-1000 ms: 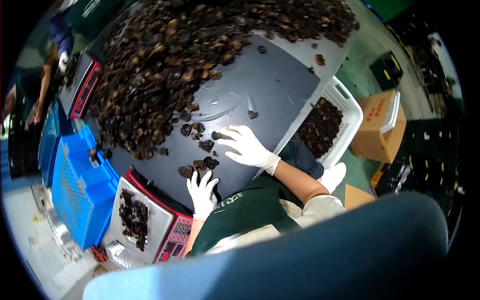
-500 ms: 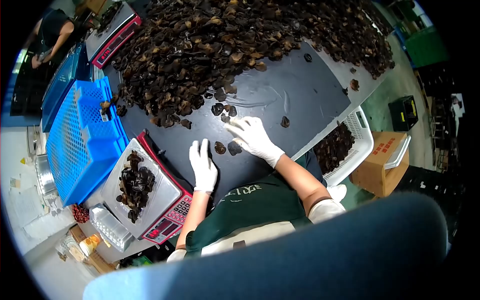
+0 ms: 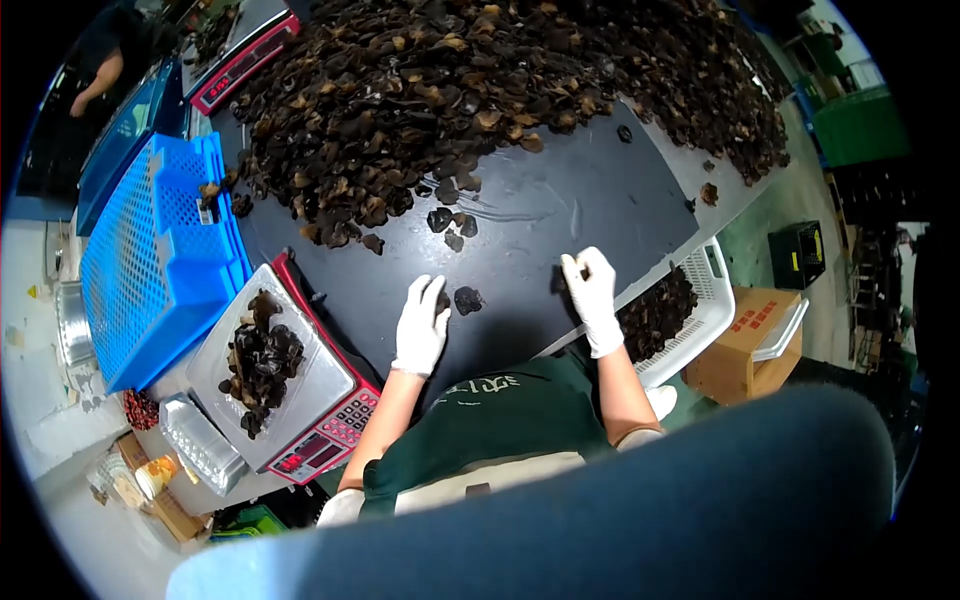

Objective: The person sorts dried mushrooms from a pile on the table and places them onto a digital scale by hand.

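My right hand point(image 3: 592, 297), in a white glove, is raised above the right part of the black board with its fingers curled. A dark wood ear mushroom point(image 3: 558, 281) shows at its fingertips. On the left, my gloved left hand point(image 3: 421, 327) has its thumb and fingers about another small wood ear mushroom point(image 3: 444, 300), mostly hidden by the fingers. Just right of that hand lies a single flat wood ear point(image 3: 468, 300). Farther up the board sits a small group of loose wood ears point(image 3: 453, 241). A large heap of wood ears point(image 3: 400, 110) covers the far side.
A red-edged scale point(image 3: 335, 385) at left carries a clear tray with wood ears point(image 3: 262, 355). Beyond it stands a blue plastic crate point(image 3: 125, 260); a second scale point(image 3: 245, 65) is farther back. At right are a white basket point(image 3: 715, 320) of wood ears and a cardboard box point(image 3: 745, 350).
My right hand has moved right, away from the loose group, and a wood ear now shows at its fingertips. The left hand has shifted right onto a small wood ear. The camera view moved slightly.
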`<state>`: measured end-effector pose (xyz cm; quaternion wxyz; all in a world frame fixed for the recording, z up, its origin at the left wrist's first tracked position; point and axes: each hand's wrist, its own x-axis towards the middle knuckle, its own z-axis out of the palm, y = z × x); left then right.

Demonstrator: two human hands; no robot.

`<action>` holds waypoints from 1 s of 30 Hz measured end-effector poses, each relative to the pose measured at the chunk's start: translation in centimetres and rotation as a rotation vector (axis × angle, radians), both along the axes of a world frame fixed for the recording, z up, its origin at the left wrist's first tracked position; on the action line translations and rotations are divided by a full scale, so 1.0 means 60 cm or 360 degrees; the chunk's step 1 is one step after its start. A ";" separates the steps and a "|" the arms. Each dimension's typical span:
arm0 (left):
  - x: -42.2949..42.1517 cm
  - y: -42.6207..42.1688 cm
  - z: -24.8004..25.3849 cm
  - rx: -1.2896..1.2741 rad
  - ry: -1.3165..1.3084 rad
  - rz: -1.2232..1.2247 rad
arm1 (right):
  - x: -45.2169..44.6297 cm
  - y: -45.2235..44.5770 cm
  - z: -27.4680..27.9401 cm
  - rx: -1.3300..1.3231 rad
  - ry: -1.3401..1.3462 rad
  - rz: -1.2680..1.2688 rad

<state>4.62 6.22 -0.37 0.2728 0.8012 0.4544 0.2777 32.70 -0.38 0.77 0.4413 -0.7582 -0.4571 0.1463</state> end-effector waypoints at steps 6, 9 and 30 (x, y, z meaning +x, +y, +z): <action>-0.004 0.007 -0.017 -0.0559 -0.0382 0.0202 | 0.004 0.005 -0.013 -0.0120 -0.0731 0.0150; -0.011 0.003 0.013 -0.0625 -0.0384 0.0297 | 0.018 0.014 -0.028 -0.0240 -0.0682 0.0092; -0.130 -0.036 0.143 -0.1738 -0.1449 -0.0178 | -0.172 0.097 0.027 -0.0025 0.1327 0.0392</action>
